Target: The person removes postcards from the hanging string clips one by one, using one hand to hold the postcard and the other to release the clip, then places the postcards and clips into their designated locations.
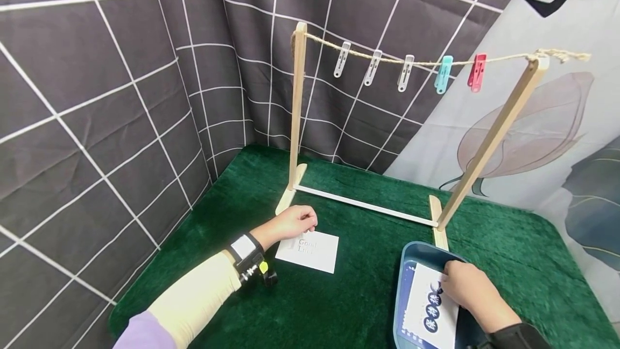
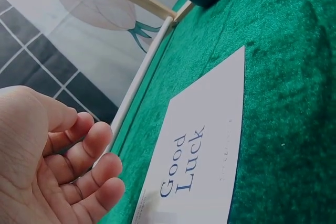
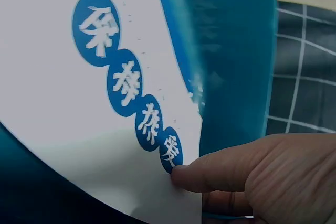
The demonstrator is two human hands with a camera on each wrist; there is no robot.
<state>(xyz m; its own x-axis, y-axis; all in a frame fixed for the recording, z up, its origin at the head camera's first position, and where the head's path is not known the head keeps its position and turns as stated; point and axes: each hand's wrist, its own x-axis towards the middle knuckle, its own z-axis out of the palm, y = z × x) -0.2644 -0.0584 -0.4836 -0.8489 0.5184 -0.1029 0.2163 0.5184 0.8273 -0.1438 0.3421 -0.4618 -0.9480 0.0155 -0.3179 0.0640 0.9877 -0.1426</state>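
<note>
My right hand (image 1: 467,284) pinches the edge of a white card (image 1: 431,306) printed with Chinese characters in dark blue ovals. The thumb (image 3: 210,174) lies on the card's face near the last oval in the right wrist view. Card and hand are at the blue bin (image 1: 404,268), where a blue printed card (image 1: 409,273) shows beneath. My left hand (image 1: 293,222), fingers loosely curled with nothing in them, hovers by a white "Good Luck" card (image 1: 315,255) lying on the green cloth. In the left wrist view that card (image 2: 205,129) lies beside the fingers.
Behind the cards stands a wooden frame with a left post (image 1: 297,106), a right post (image 1: 494,144) and a white bottom bar (image 1: 363,206). From its rope (image 1: 416,62) hang several clothespins, including a teal one (image 1: 443,75) and a red one (image 1: 477,73). Green cloth (image 1: 242,203) covers the table.
</note>
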